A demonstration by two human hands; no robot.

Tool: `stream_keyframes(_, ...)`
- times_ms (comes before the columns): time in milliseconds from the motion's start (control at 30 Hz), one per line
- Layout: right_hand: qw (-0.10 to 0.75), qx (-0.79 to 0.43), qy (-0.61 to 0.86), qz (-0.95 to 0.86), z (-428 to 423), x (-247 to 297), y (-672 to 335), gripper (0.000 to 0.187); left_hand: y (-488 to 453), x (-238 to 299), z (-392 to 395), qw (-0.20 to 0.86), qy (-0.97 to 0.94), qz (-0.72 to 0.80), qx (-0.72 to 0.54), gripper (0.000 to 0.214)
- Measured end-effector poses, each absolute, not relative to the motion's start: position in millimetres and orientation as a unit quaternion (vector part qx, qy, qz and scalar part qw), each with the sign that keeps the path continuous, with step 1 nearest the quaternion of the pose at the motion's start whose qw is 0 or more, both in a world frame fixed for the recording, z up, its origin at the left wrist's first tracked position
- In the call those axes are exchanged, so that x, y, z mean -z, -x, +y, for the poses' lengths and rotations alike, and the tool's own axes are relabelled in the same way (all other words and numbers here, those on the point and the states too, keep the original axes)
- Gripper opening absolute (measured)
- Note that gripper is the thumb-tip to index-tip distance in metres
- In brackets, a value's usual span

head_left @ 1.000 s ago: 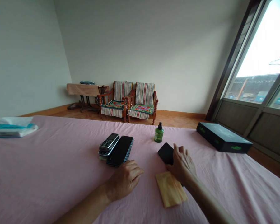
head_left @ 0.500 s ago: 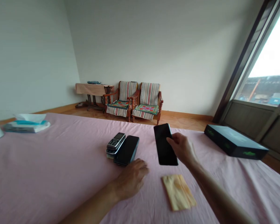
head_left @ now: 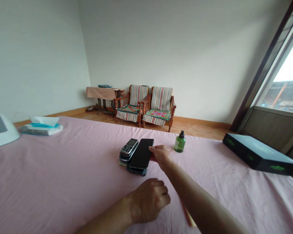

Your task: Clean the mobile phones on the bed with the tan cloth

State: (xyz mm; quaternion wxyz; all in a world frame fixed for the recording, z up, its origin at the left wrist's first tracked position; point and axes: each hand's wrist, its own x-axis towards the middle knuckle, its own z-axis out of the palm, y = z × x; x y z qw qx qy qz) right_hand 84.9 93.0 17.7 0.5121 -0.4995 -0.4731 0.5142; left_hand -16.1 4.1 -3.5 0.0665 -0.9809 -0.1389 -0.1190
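Observation:
My right hand (head_left: 162,156) pinches the right edge of a black smartphone (head_left: 143,152), thumb on top. The smartphone lies over or just above a stack of phones (head_left: 136,170); whether it touches them I cannot tell. Close on the left is a second stack, with a silver-and-black keypad phone (head_left: 129,147) on top. Below both stacks my left hand (head_left: 150,200) rests near the pink sheet, fingers curled in with nothing visible in them. A folded yellow cloth (head_left: 190,220) is mostly hidden by my right forearm.
A small green spray bottle (head_left: 180,143) stands behind my right hand. To the right lies a black box (head_left: 261,154) with green marks. A tissue pack (head_left: 42,127) and a white rounded appliance (head_left: 5,131) are at the left. Two chairs (head_left: 146,105) stand beyond the pink sheet (head_left: 70,169).
My right hand has carried the smartphone left, over the stack of phones. My left hand has moved slightly right and down and curled up. The green bottle has come into sight.

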Motion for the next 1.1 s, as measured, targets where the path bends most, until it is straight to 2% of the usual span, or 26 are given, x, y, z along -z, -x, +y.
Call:
stream_keyframes(100,0.425,-0.531,0.528,-0.508,89.8,-19.4,-79.6,0.033,18.7,3.7,7.8,0.069,0.976,-0.162,0.125,0.013)
stream_keyframes(200,0.381,-0.519,0.551,-0.531,87.3,-22.2,-85.2,0.033,19.9,3.9,10.3,0.067,0.976,-0.167,0.126,0.013)
stream_keyframes(300,0.372,-0.471,0.567,-0.564,82.2,-20.4,-103.3,0.033,19.4,5.7,11.5,0.046,0.977,-0.162,0.134,0.014)
stream_keyframes(433,0.39,-0.367,0.585,-0.609,65.9,-10.9,-149.0,0.021,18.6,8.9,12.6,0.007,0.975,-0.163,0.152,0.015)
stream_keyframes(567,0.383,-0.262,0.613,-0.64,38.6,-2.5,-205.8,0.025,17.2,8.5,12.6,-0.025,0.97,-0.172,0.171,0.016)
stream_keyframes(700,0.358,-0.193,0.64,-0.652,7.5,6.2,-244.3,0.013,12.7,6.7,11.4,-0.061,0.959,-0.195,0.197,0.025)
stream_keyframes(833,0.331,-0.213,0.626,-0.674,-16.7,11.0,-252.8,0.015,8.5,10.4,11.5,-0.116,0.942,-0.216,0.231,0.026)
stream_keyframes(933,0.322,-0.266,0.591,-0.69,-24.0,7.1,-248.9,0.008,6.8,14.1,12.6,-0.157,0.925,-0.234,0.256,0.025)
stream_keyframes(1100,0.383,-0.307,0.556,-0.671,-21.8,-2.9,-241.1,0.009,-6.0,7.6,7.6,-0.273,0.852,-0.339,0.29,0.016)
